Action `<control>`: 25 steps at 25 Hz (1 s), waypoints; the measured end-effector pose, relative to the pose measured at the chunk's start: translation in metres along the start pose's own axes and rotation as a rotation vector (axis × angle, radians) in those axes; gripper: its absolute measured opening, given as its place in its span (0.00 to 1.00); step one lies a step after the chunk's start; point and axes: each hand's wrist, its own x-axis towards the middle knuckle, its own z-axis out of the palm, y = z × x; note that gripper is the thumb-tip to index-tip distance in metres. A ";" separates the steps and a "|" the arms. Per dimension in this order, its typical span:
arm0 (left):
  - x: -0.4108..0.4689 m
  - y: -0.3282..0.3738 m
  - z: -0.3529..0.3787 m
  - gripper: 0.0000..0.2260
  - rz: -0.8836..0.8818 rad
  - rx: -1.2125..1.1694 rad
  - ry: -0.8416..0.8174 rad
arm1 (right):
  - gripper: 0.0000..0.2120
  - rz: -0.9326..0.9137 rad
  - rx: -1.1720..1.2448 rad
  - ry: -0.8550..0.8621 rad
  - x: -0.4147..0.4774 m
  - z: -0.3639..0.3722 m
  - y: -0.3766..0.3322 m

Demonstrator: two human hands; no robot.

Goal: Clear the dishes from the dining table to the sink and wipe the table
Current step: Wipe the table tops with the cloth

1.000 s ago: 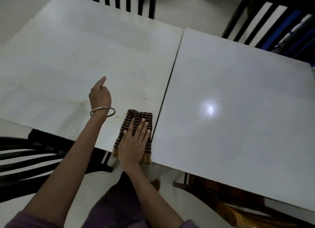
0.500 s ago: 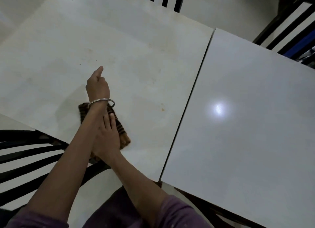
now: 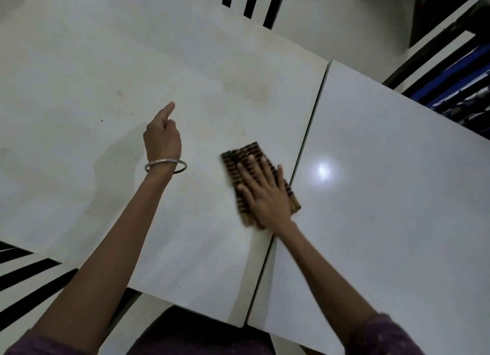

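dining table [image 3: 79, 62], left slab: pale top, no dishes in view, faint brownish stains toward its far edge and small dark specks toward the far-left corner; these look like the marks left to be wiped. chair backs [image 3: 23, 277], dark slats, show past the near-left corner and beyond the far edge. left hand [image 3: 163, 139]: raised over the middle of the left slab, loosely curled with the forefinger extended toward the far edge, holding nothing; a metal bangle [image 3: 165, 166] sits on the wrist. whether it touches the top cannot be told; it seems kept clear so the wiping hand has room. cloth [image 3: 244, 158]: brown and dark striped, folded flat, lying on the left slab beside the seam [image 3: 310, 131] between the two slabs, its near corner reaching that seam; the fold gives a broad pad for the palm. right hand [image 3: 262, 190]: open flat, fingers spread, pressed palm-down on the cloth, pinning rather than gripping it, a posture suited to pushing it across the surface. right slab [image 3: 384, 222]: glossy, bare, carrying a round lamp reflection near the seam. judgement: the clearing part appears done and wiping is under way, with the stained far part of the left slab likely remaining.
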 end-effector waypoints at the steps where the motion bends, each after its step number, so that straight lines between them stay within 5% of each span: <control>1: 0.006 -0.001 0.001 0.21 -0.005 0.013 0.003 | 0.25 0.048 0.003 -0.009 0.023 -0.003 0.018; 7: 0.045 0.004 0.003 0.19 0.094 0.214 0.027 | 0.26 0.398 0.136 -0.004 0.161 -0.022 0.097; 11: 0.072 -0.020 0.011 0.20 0.155 0.855 -0.351 | 0.28 0.586 0.164 0.055 0.223 -0.027 0.131; 14: 0.078 -0.030 0.017 0.23 0.160 1.104 -0.427 | 0.28 0.583 0.180 0.055 0.260 -0.036 0.147; 17: 0.078 -0.031 0.019 0.22 0.172 1.148 -0.413 | 0.26 0.427 0.180 0.013 0.281 -0.043 0.137; 19: 0.079 -0.027 0.019 0.21 0.199 1.185 -0.420 | 0.24 0.161 0.141 -0.011 0.272 -0.040 0.098; 25: 0.081 -0.011 -0.003 0.17 0.103 0.917 -0.361 | 0.22 -0.459 0.146 -0.001 0.124 0.000 -0.042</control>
